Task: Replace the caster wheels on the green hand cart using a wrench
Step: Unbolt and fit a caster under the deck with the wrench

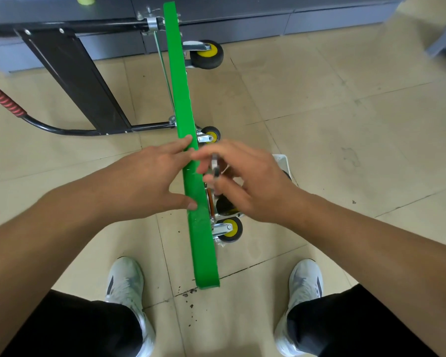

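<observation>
On the tile floor between the feet, the green cart stands tipped on its edge, left hand resting flat-fingered against the top rim, right hand pinching a blurry silver wrench near the closest caster wheel on the underside.

cart deck stands on edge, caster wheels right, handle left.

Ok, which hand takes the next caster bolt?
Right. The right hand pinches the blurred silver wrench on the wheel side, near the nearest caster. The left hand rests on the green deck edge, likely steadying it.
</observation>
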`<state>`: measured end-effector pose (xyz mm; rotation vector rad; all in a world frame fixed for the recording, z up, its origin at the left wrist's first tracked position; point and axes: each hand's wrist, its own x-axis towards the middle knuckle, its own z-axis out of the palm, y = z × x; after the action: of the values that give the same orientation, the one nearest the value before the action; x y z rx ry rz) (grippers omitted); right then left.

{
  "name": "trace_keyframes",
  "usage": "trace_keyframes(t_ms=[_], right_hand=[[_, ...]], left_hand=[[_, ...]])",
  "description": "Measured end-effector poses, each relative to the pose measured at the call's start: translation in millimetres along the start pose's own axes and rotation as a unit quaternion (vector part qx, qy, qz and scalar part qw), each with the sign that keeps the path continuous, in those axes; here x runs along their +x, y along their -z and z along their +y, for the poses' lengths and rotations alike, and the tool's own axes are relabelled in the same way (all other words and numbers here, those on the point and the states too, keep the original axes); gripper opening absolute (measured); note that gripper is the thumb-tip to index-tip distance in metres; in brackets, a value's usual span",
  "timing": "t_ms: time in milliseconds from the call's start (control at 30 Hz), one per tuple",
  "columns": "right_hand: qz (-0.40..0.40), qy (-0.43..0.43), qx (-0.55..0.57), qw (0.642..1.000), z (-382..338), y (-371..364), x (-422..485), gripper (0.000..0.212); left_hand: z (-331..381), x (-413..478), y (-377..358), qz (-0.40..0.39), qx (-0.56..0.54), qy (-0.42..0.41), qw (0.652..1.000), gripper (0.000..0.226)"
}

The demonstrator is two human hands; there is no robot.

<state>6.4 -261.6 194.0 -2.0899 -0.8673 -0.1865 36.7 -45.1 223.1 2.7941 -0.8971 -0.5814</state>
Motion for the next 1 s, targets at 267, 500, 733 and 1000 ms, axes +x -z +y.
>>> trace_keyframes(t_ms=[267,500,733,1000], right_hand=[[0.065,-0.083,0.113,0.988,9,0,10,0.045],[0.087,-0.193,0.224,0.951,28,10,35,0.040],[0.093,-0.235,0.186,0.949,32,-9,64,0.025],[0.103,-0.241,0.125,0.957,47,-13,64,0.027]], left_hand=[[0,1,-1,-0.002,0.017,0.010,1.000,0.096],[3,-1,1,-0.016,0.029,0.019,0.999,0.103],[4,0,1,-0.009,0.028,0.012,0.999,0.100],[0,-1,-2,-0.011,0.024,0.009,1.000,0.103]])
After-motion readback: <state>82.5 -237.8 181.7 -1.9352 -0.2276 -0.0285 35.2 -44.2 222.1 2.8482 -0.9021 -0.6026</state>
